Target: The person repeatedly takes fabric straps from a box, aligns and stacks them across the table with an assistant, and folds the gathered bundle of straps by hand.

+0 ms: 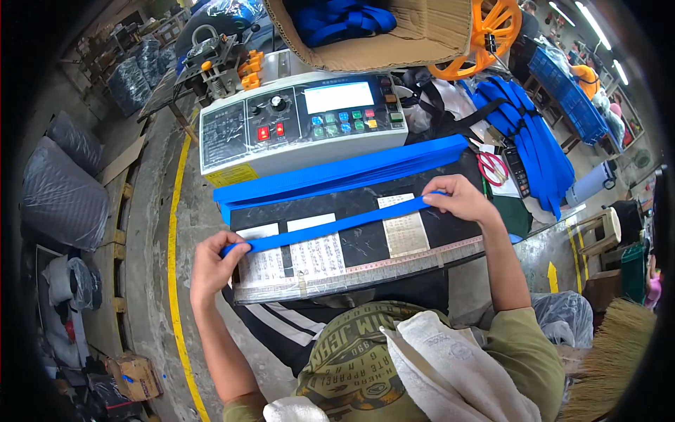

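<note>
The work surface is a narrow black board (358, 243), its top scuffed and shiny, with a pale ruler (365, 266) running along the edge nearest the person. Handwritten paper sheets (316, 252) lie flat on it. Around it is a workshop with a grey, stained concrete floor (151, 281), yellow painted lines (171, 260) and bright ceiling tubes (593, 23). Plastic-wrapped bundles (63, 193) stand at the left, and a straw broom (612, 359) with stiff, fine bristles is at the lower right.

A flat blue strap (337, 226), smooth and evenly wide, stretches over the sheets between the two hands. The left hand (216, 260) pinches one end between thumb and fingers; the right hand (457, 200) pinches the other, higher and farther from the body.

Just beyond the strap lies a long, layered stack of blue straps (337, 171), its folds pressed close together. Behind that sits a boxy pale control machine (302, 116) with a lit screen and coloured buttons. Above it, a brown cardboard box (394, 53) holds loose, curling blue straps. More hang in a thick, tied bundle (527, 133) at the right, near an orange spoked wheel (489, 35).
</note>
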`<state>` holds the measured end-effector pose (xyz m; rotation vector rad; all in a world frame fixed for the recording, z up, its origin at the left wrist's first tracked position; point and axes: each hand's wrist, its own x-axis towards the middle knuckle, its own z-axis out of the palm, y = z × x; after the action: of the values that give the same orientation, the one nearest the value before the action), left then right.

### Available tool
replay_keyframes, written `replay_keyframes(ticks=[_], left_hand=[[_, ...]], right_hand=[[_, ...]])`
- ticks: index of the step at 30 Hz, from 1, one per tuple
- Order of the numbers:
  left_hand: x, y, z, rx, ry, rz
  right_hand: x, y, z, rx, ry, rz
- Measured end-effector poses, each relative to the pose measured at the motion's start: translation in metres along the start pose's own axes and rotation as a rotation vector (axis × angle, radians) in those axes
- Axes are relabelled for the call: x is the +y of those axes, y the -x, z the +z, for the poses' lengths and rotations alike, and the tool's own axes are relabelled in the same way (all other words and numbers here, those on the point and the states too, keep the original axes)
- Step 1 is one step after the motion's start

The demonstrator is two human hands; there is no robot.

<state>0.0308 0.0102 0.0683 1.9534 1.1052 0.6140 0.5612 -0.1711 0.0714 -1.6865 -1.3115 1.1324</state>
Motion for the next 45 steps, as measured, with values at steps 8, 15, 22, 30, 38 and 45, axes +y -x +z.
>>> replay_keyframes(ticks=[8, 15, 22, 30, 38, 45], left_hand=[[-0.044, -0.013, 0.0, 0.133, -0.056, -0.098], [-0.043, -0.019, -0.019, 0.149, 0.049, -0.132], [-0.02, -0.033, -0.04, 0.197, 0.259, -0.135], [-0.03, -0.093, -0.028, 0.229, 0.178, -0.109], [-0.04, -0.09, -0.022, 0.339, 0.132, -0.021], [-0.046, -0.096, -0.017, 0.359, 0.258, -0.098]], right_hand=[[0.043, 0.0, -0.042, 0.383, 0.438, 0.011], [0.041, -0.004, -0.076, 0.36, 0.096, 0.048], [0.014, 0.001, -0.094, 0.465, -0.024, -0.073], [0.04, -0.058, -0.109, 0.636, -0.003, -0.295], [0.06, -0.068, -0.107, 0.714, 0.32, -0.345], [0.063, -0.068, -0.099, 0.728, 0.289, -0.398]])
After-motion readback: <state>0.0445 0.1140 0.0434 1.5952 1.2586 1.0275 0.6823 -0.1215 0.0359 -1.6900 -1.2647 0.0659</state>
